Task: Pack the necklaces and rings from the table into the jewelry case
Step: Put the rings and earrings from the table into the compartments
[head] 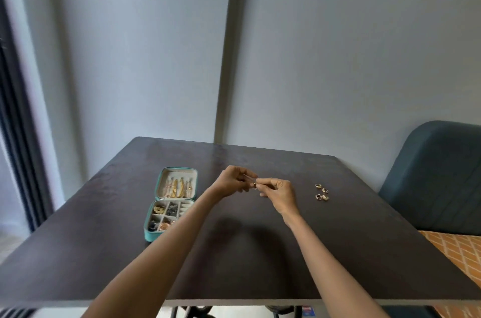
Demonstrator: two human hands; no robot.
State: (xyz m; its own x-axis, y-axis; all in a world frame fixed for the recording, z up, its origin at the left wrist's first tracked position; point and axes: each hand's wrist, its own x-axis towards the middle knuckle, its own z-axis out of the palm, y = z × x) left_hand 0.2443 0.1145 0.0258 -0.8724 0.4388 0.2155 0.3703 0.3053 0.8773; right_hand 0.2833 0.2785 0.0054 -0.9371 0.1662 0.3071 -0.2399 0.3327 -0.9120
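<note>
A teal jewelry case (151, 234) lies open on the left of the dark table (260, 252), necklaces hanging in its lid and small pieces in its tray compartments. Several gold rings (322, 192) lie in a small cluster on the right. Above the table's middle my left hand (232, 181) and my right hand (279, 194) meet. Between their fingertips is a small ring (255, 185), which my right hand pinches. My left hand's fingers are curled close to it; whether they also pinch it I cannot tell.
A dark blue chair back (440, 177) stands at the right, beside an orange patterned surface (458, 250). The grey wall rises right behind the table's far edge. A dark window frame (15, 135) runs down the left.
</note>
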